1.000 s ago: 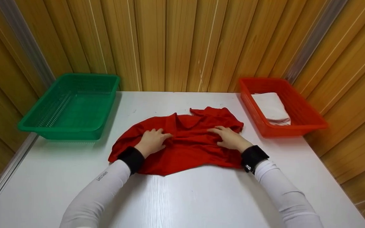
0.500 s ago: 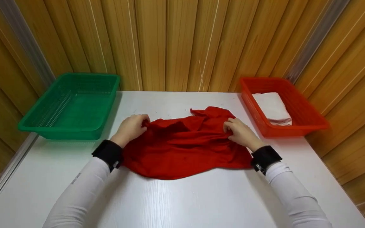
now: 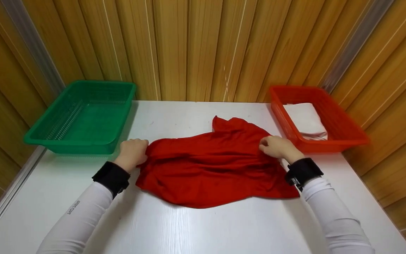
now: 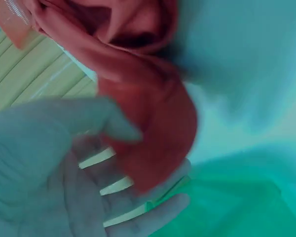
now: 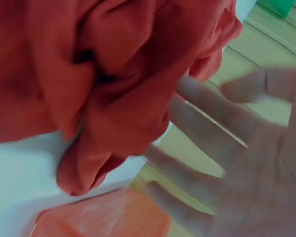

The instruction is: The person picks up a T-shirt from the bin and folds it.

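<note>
Sleeves of smooth white fabric (image 3: 76, 218) cover both forearms nearest the head camera, the left printed with small dark lettering. Past them, 2 black wristbands (image 3: 111, 180) wrap the wrists. White table (image 3: 174, 233), its surface faintly grained, runs beneath the arms.

A crumpled red fabric garment (image 3: 206, 169) lies on it, stretched sideways between the 2 hands, its curved near edge bulging toward the person and several creases running across its middle. The left hand (image 3: 131, 154) is at the garment's left end; in the left wrist view it pinches a rounded flap, thumb on top and fingers behind. The right hand (image 3: 280, 147) is at the garment's right edge; in the right wrist view its fingers are spread, the thumb apart from the fabric and the fingertips meeting the edge. A ruffled part of the garment sticks up toward the far side.

Beyond the left hand sits a green rectangular plastic basket (image 3: 79, 148); beyond the right, a red-orange rectangular plastic basket (image 3: 333, 145) holding a folded white cloth (image 3: 306, 121). Yellow-brown wood-grain panels (image 3: 203, 49) stand behind everything.
</note>
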Available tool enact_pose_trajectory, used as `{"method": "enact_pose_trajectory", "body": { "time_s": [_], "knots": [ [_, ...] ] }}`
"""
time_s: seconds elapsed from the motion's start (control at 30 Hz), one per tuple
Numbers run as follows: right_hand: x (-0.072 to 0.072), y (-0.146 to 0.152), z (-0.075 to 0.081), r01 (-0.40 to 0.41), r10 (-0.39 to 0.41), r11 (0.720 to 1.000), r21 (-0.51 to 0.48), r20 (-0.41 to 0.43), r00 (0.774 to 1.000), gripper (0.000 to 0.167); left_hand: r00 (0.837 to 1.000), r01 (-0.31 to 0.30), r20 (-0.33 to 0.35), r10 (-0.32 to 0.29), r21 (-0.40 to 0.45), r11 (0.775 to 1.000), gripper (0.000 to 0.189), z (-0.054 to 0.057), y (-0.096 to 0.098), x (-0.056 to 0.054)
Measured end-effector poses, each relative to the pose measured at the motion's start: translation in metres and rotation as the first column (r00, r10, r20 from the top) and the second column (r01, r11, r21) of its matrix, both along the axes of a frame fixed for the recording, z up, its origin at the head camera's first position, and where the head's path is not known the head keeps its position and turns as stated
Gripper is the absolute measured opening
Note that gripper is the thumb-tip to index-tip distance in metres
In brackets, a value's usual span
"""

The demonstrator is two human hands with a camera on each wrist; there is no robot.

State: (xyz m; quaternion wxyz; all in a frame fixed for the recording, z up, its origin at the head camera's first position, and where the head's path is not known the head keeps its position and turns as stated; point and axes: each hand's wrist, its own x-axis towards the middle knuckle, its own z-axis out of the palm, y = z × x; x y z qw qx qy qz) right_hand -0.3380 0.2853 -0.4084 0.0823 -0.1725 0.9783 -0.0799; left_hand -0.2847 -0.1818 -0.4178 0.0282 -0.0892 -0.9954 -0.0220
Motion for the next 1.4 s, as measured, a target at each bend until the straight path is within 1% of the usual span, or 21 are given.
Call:
{"method": "enact_pose_trajectory", "body": {
  "time_s": [0.07,0.13,0.2,0.27,0.33,0.43,0.5,0.57,0.67,0.77,0.83,0.9,0.97,1.03,1.1,1.17,1.23,1.27,1.3,1.33,1.4],
  "knots": [
    [-0.009,-0.012,-0.003,-0.003,0.001,1.0,-0.027,-0.088,0.996,0.038,0.999,0.012,0.038,-0.014,0.05,0.999,0.016,-0.003,0.004,-0.002],
    [-0.019,-0.026,-0.008,-0.038,0.032,0.999,-0.039,-0.159,0.987,0.04,0.999,0.026,0.043,-0.029,0.078,0.997,0.022,-0.006,0.008,-0.006],
    [-0.029,-0.041,-0.014,-0.077,0.067,0.996,-0.047,-0.19,0.98,0.043,0.999,0.036,0.038,-0.039,0.083,0.996,0.025,-0.01,0.011,-0.01],
    [-0.039,-0.054,-0.02,-0.104,0.095,0.994,-0.038,-0.192,0.977,0.047,0.998,0.041,0.041,-0.044,0.084,0.996,0.026,-0.015,0.014,-0.014],
    [-0.048,-0.065,-0.026,-0.113,0.107,0.993,-0.029,-0.17,0.98,0.051,0.998,0.04,0.052,-0.045,0.083,0.996,0.026,-0.019,0.016,-0.017],
    [-0.06,-0.075,-0.034,-0.084,0.081,0.996,-0.019,-0.123,0.989,0.056,0.997,0.031,0.066,-0.037,0.095,0.995,0.028,-0.024,0.018,-0.019],
    [-0.067,-0.08,-0.04,-0.058,0.056,0.998,-0.014,-0.108,0.993,0.057,0.997,0.023,0.065,-0.031,0.112,0.993,0.03,-0.026,0.018,-0.02],
    [-0.072,-0.082,-0.047,-0.041,0.039,0.999,-0.01,-0.122,0.992,0.055,0.998,0.013,0.064,-0.022,0.131,0.991,0.03,-0.027,0.018,-0.021],
    [-0.076,-0.081,-0.056,-0.031,0.026,0.999,-0.022,-0.178,0.984,0.04,0.997,-0.002,0.071,-0.01,0.161,0.987,0.03,-0.028,0.017,-0.021],
    [-0.075,-0.079,-0.06,-0.03,0.015,0.998,-0.057,-0.246,0.969,0.019,0.997,-0.01,0.08,-0.004,0.184,0.983,0.029,-0.029,0.016,-0.022],
    [-0.074,-0.077,-0.06,-0.021,-0.005,0.996,-0.09,-0.281,0.96,0.01,0.997,-0.013,0.081,-0.003,0.203,0.979,0.027,-0.031,0.015,-0.023],
    [-0.072,-0.075,-0.056,-0.016,-0.027,0.991,-0.131,-0.323,0.946,0.008,0.997,-0.003,0.071,-0.012,0.215,0.977,0.025,-0.031,0.015,-0.024],
    [-0.071,-0.071,-0.048,-0.015,-0.048,0.986,-0.169,-0.364,0.93,0.009,0.998,0.007,0.059,-0.021,0.227,0.974,0.022,-0.032,0.014,-0.024],
    [-0.07,-0.066,-0.037,-0.053,-0.036,0.978,-0.199,-0.419,0.907,0.012,0.999,0.019,0.04,-0.029,0.23,0.973,0.021,-0.033,0.013,-0.024],
    [-0.066,-0.058,-0.028,-0.136,0.031,0.974,-0.183,-0.484,0.875,0.015,0.999,0.03,0.027,-0.037,0.227,0.973,0.021,-0.033,0.012,-0.023],
    [-0.058,-0.05,-0.02,-0.244,0.143,0.963,-0.115,-0.549,0.824,0.02,0.999,0.034,0.018,-0.04,0.228,0.973,0.021,-0.034,0.011,-0.021],
    [-0.048,-0.043,-0.016,-0.348,0.273,0.937,-0.019,-0.581,0.767,0.025,0.999,0.037,0.012,-0.041,0.228,0.973,0.022,-0.034,0.01,-0.019],
    [-0.041,-0.041,-0.015,-0.386,0.332,0.922,0.031,-0.577,0.746,0.027,0.999,0.037,0.011,-0.04,0.229,0.973,0.022,-0.034,0.009,-0.019],
    [-0.033,-0.038,-0.015,-0.412,0.378,0.909,0.069,-0.556,0.74,0.028,0.999,0.038,0.006,-0.041,0.229,0.973,0.022,-0.035,0.008,-0.018],
    [-0.025,-0.037,-0.015,-0.43,0.413,0.898,0.095,-0.517,0.749,0.028,0.999,0.035,0.003,-0.037,0.23,0.972,0.022,-0.034,0.008,-0.018],
    [-0.01,-0.036,-0.018,-0.452,0.457,0.885,0.112,-0.394,0.797,0.025,1.0,0.03,0.0,-0.031,0.229,0.973,0.021,-0.034,0.006,-0.017]
  ]
}}
